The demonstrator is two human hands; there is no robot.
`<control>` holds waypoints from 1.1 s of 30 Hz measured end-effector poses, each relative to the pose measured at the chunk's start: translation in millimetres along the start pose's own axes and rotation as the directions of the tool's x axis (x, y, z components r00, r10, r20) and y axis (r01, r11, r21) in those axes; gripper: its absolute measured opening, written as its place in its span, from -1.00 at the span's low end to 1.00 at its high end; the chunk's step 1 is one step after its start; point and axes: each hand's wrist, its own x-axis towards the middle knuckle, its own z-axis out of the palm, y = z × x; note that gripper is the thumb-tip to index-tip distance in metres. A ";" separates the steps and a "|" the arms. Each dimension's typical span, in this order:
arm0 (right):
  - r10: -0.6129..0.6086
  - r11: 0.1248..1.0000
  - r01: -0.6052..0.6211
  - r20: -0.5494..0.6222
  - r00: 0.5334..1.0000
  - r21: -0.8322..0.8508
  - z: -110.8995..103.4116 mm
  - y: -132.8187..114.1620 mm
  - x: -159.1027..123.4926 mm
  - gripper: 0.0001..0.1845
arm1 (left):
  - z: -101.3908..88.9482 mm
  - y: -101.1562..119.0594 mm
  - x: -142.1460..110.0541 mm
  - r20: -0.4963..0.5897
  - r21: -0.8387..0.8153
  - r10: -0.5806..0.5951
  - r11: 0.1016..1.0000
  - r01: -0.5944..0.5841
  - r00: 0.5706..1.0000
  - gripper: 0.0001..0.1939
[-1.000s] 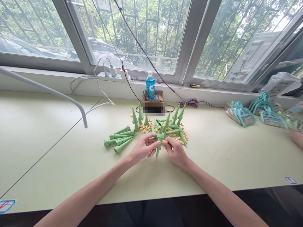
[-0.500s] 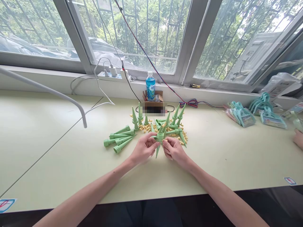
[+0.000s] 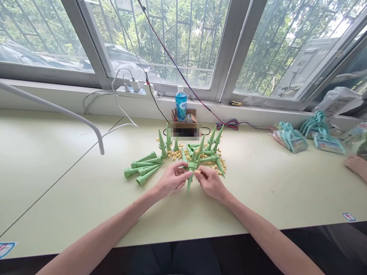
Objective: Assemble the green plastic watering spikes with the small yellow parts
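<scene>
A green plastic plant watering spike (image 3: 189,185) points tip down between my hands, just above the table. My left hand (image 3: 173,176) grips it below its ribbed collar. In my right hand (image 3: 210,181), thumb and forefinger pinch a small yellow plastic nozzle (image 3: 197,172) against the spike's side; whether it is seated there I cannot tell. Behind my hands, several green spikes (image 3: 217,139) stand upright or lie among a scatter of small yellow nozzles (image 3: 174,154). Left of my left hand lies a group of green spikes (image 3: 148,177) with open ends.
A blue drink bottle (image 3: 181,105) stands by a small cardboard box (image 3: 192,115) near the window sill. Bundled cable (image 3: 229,124) lies right of it. A white tube (image 3: 86,118) reaches in from the left. Packs of teal dustpan sets (image 3: 295,141) and another person's hand (image 3: 356,166) are at right.
The spike has tilted slightly and sits a little lower, with the yellow nozzle now showing clearly at its side. The other person's hand has come further into view at right.
</scene>
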 end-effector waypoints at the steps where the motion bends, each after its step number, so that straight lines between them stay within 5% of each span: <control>1: 0.040 0.996 -0.041 0.016 0.999 0.075 1.2 -0.8 -0.3 -0.60 | 0.9 0.4 -0.5 -0.006 0.014 0.017 1.000 -0.017 1.000 -0.48; 5: 0.196 0.897 -0.220 0.103 0.975 0.383 5.9 -5.2 -0.4 -0.61 | 3.5 2.1 -2.1 -0.020 0.077 0.090 0.993 -0.088 0.996 -0.55; 8: 0.217 0.864 -0.241 0.105 0.971 0.443 7.3 -8.3 0.0 -0.60 | 4.2 2.1 -2.1 -0.016 0.082 0.095 0.992 -0.094 0.995 -0.57; 20: 0.137 0.955 -0.143 0.039 0.990 0.260 5.6 -5.3 -1.5 -0.58 | 4.9 -0.9 -0.6 -0.040 -0.126 -0.046 0.991 0.041 0.998 -0.46; 33: 0.107 0.981 -0.095 -0.058 0.993 0.170 9.3 -3.8 1.7 -0.50 | 12.4 11.2 -2.2 -0.126 -0.163 -0.129 0.981 0.108 0.984 -0.43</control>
